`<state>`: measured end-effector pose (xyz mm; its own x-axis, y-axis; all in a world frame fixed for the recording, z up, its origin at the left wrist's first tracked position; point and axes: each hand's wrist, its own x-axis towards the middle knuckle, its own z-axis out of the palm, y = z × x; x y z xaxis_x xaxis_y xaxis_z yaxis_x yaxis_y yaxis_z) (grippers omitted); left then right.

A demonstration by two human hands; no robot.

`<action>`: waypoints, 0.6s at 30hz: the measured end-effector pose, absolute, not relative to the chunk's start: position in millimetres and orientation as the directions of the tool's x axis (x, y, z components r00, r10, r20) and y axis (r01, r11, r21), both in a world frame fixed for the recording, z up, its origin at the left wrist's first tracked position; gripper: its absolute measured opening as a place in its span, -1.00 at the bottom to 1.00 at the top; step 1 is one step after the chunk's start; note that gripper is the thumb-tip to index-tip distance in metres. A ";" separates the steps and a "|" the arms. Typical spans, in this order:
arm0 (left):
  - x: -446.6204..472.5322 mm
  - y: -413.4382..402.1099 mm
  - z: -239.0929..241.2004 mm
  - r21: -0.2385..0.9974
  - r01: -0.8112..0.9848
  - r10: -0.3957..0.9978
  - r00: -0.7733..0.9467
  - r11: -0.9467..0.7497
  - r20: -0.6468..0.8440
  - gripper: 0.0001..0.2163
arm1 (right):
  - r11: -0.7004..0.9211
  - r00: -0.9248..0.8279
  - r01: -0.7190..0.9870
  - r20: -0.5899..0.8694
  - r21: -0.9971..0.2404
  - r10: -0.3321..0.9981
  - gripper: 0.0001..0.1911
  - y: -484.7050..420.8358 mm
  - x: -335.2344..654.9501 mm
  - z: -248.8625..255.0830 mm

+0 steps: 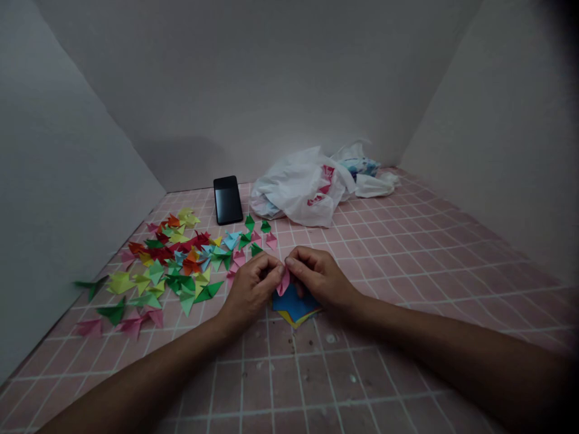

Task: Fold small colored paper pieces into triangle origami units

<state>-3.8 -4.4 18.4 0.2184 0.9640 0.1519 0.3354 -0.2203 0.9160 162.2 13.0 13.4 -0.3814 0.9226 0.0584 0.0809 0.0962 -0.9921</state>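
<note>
Being pinched by the curled fingers point(269, 264) of the left hand point(248, 289) and the right hand point(319, 276), a small pink paper piece point(283, 282) (just above a blue paper stack point(295, 304)) could be bent or torn if squeezed too hard, or lost among the many folded paper bits point(181, 265) close by.

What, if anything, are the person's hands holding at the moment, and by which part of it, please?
The left hand and right hand hold a pink paper piece between their fingers, by its upper part; its lower point shows below them.
</note>
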 end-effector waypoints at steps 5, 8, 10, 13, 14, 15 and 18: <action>-4.9 -4.6 16.5 0.926 0.311 0.959 0.247 -0.216 0.141 -0.75 | 0.090 -0.360 0.113 0.044 -0.989 0.932 -0.73 12.8 162.4 16.1; -5.5 -4.4 15.5 0.927 0.305 0.959 0.242 -0.217 0.145 -0.75 | 0.077 -0.370 0.100 0.035 -0.992 0.929 -0.70 12.8 163.1 16.0; -5.9 -3.8 14.7 0.926 0.310 0.965 0.217 -0.214 0.150 -0.76 | 0.059 -0.386 0.074 0.026 -0.995 0.922 -0.71 13.1 163.1 15.8; -6.6 -3.2 12.5 0.939 0.287 0.972 0.191 -0.188 0.137 -0.76 | 0.051 -0.391 0.050 0.027 -0.997 0.920 -0.80 13.9 162.0 15.5; -6.8 -3.3 11.7 0.946 0.272 0.973 0.189 -0.178 0.129 -0.76 | 0.053 -0.386 0.051 0.030 -0.997 0.922 -0.82 14.1 161.6 15.3; -6.8 -3.4 11.2 0.953 0.255 0.975 0.188 -0.166 0.119 -0.76 | 0.060 -0.380 0.057 0.034 -0.997 0.924 -0.83 14.2 161.2 15.0; -6.1 -4.3 11.8 0.975 0.198 0.980 0.186 -0.105 0.068 -0.75 | 0.133 -0.349 0.105 0.088 -0.986 0.933 -0.85 14.8 161.4 13.2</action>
